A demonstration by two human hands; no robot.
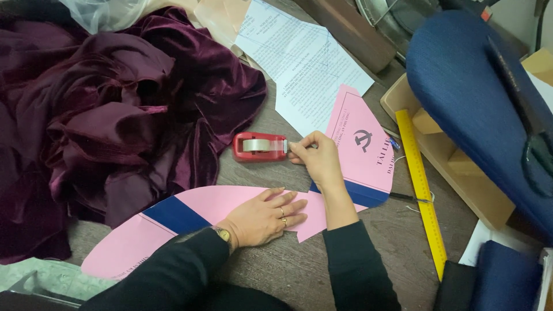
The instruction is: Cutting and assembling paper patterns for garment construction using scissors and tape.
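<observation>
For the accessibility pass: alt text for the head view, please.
A person's right hand pulls tape from a red tape dispenser while the left hand lies flat on a curved pink paper pattern piece on a wooden table. Dark purple velvet fabric is heaped at left; a yellow ruler lies at right.

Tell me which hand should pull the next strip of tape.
Right, probably. The right hand already pinches the tape end at the red dispenser, while the left hand lies flat on the pink paper pattern, pinning it down.
</observation>
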